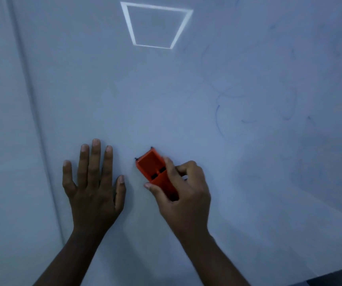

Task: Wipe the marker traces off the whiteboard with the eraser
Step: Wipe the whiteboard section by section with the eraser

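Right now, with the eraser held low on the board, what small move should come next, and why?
Probably slide the orange eraser up and to the right, toward the faint blue marker traces. The right hand grips it on a patch of whiteboard that looks clean, while the left hand lies flat beside it, and the remaining strokes sit to the upper right.

We seemed to be in an office or classroom: a broad whiteboard [166,100] filled the view, reflecting a square ceiling light panel [155,25].
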The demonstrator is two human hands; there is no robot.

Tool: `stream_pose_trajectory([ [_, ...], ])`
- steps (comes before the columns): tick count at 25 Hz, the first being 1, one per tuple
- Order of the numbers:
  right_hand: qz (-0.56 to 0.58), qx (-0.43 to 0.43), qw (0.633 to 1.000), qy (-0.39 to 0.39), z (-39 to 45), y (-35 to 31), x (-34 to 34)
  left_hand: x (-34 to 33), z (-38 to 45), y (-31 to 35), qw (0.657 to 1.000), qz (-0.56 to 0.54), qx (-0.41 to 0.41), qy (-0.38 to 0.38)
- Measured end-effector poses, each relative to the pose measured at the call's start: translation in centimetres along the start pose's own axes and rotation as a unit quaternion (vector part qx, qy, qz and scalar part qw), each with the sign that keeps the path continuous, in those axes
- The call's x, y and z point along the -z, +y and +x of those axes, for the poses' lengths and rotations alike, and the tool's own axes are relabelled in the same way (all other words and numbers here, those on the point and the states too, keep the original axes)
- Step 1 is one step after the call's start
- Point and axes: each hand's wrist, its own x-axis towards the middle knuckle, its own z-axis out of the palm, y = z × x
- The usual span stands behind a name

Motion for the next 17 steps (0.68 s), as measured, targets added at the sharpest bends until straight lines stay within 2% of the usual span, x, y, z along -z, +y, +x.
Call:
stream_pose_trajectory([
  [3,0.016,-0.111,0.990,0.086,2.9,5.0,3.2,0.1,0.0,-0.1,1.000,0.005,-0.005,0.005],
  [6,0.090,-0.255,0.947,0.174,6.1,9.7,7.0,0.0,-0.1,0.1,1.000,0.008,-0.001,0.005],
  [9,0.094,-0.288,0.935,0.184,7.6,10.5,7.4,-0.1,-0.3,0.4,1.000,0.021,0.007,0.003],
  [12,0.066,-0.206,0.965,0.149,6.9,6.2,4.0,-0.2,-0.2,0.6,1.000,0.021,0.011,0.005],
  [15,0.025,-0.038,0.999,0.025,4.6,-0.7,0.0,-0.3,-0.2,0.7,1.000,0.022,0.007,0.006],
  [17,-0.024,0.051,0.998,-0.035,3.4,-4.1,-1.6,-0.3,-0.2,0.4,1.000,0.022,0.004,0.001],
])
